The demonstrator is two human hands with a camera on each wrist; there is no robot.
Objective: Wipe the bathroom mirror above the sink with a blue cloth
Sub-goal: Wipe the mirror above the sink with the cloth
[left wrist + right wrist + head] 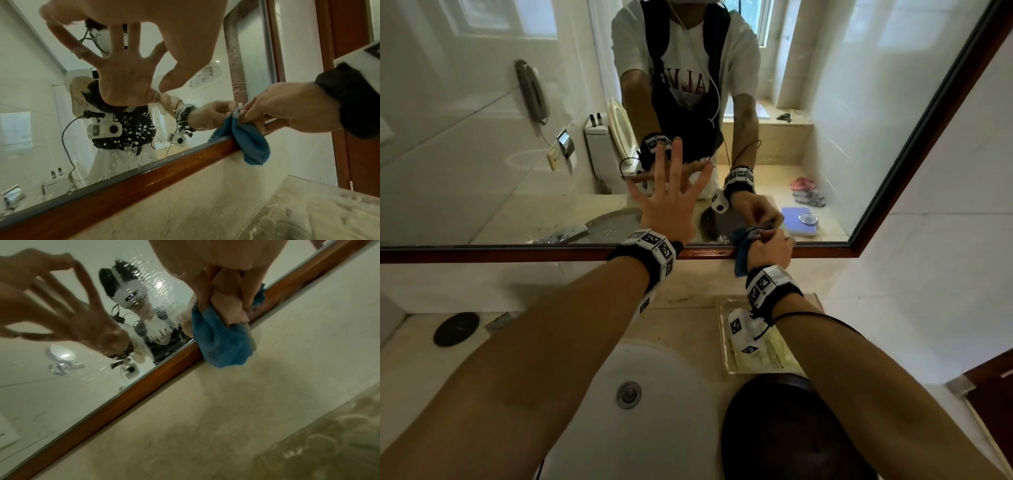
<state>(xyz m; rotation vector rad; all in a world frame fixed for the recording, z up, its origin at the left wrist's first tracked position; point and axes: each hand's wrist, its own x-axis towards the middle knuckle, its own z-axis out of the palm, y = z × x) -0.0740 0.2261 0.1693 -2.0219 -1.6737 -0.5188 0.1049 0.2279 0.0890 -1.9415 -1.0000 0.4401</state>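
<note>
A large mirror (482, 120) in a brown wooden frame (517, 254) hangs above the sink (654, 394). My left hand (671, 202) lies flat on the glass near its lower edge, fingers spread and straight. To its right, my right hand (770, 245) grips a bunched blue cloth (741, 253) and holds it against the lower frame and the bottom of the glass. The cloth (246, 139) hangs over the wooden frame (144, 183) in the left wrist view. In the right wrist view my curled fingers (224, 305) clamp the cloth (224, 344). Water drops speckle the glass (131, 138).
A white basin with a metal drain (629, 394) sits below my arms. A clear tray (726, 329) holding yellowish paper lies on the beige counter at right. A dark round object (787, 431) stands at the front, and a black disc (456, 329) lies at the left.
</note>
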